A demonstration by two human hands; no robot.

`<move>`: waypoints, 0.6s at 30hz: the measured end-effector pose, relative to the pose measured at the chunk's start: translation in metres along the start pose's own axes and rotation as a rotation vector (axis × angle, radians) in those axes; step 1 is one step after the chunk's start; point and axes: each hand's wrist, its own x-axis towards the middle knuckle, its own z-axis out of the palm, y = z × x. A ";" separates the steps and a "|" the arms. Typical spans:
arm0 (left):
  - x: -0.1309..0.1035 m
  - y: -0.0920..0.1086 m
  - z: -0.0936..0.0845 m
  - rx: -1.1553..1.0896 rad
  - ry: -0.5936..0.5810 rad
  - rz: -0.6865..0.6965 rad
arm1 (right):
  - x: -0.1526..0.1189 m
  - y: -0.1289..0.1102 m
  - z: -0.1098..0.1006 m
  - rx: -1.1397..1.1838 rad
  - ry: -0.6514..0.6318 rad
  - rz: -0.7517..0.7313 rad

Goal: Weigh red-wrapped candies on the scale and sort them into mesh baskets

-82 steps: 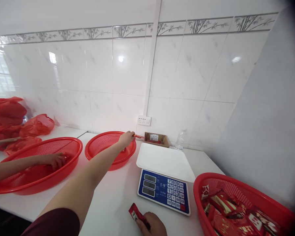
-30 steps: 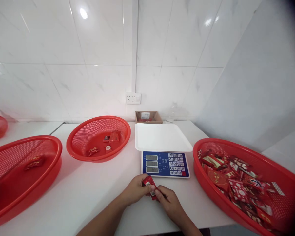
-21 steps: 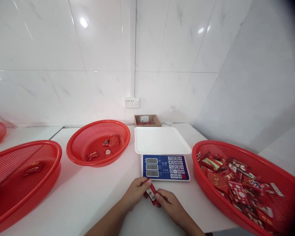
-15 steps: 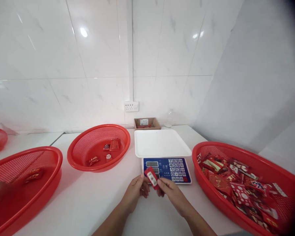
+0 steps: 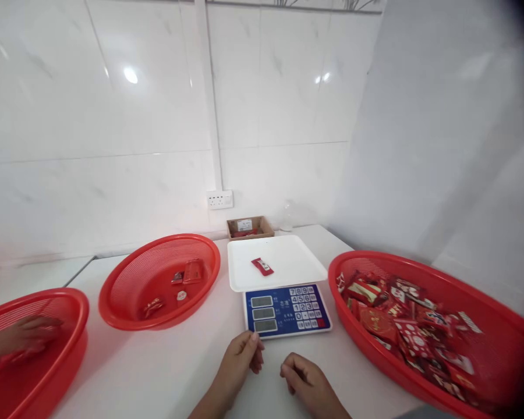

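Note:
A small red packet [image 5: 262, 266] lies on the white tray [image 5: 297, 273] of a blue-faced scale [image 5: 287, 310]. My left hand [image 5: 240, 362] rests on the white table just below the scale, fingers loosely curled and holding nothing. Beside it, my right hand [image 5: 303, 378] also lies on the table, curled and with nothing in it. A red basket [image 5: 423, 372] on the right holds several red packets [image 5: 402, 320]. Another red basket [image 5: 126, 314] to the left of the scale holds a few packets [image 5: 187, 273].
A third red basket [image 5: 74, 326] stands at the far left with another person's hand [image 5: 24, 340] in it. At the back wall are a small cardboard box [image 5: 244, 227], a clear bottle [image 5: 287, 216] and a socket [image 5: 219, 199]. A grey wall rises on the right.
The packet that both my hands held in front of the scale now lies on the scale's tray. Both hands have drawn back to the table. Another person's hand has entered the left basket.

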 end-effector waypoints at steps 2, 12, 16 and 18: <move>-0.002 -0.001 0.004 0.096 -0.057 0.009 | -0.014 0.010 0.004 -0.136 0.098 -0.049; -0.005 -0.011 0.009 0.710 -0.251 0.132 | -0.075 -0.077 -0.090 -0.323 0.019 -0.015; -0.006 -0.008 0.010 0.752 -0.259 0.111 | -0.068 -0.091 -0.170 -0.518 0.234 -0.036; -0.006 -0.007 0.011 0.752 -0.266 0.109 | -0.056 -0.077 -0.202 -0.752 0.268 0.118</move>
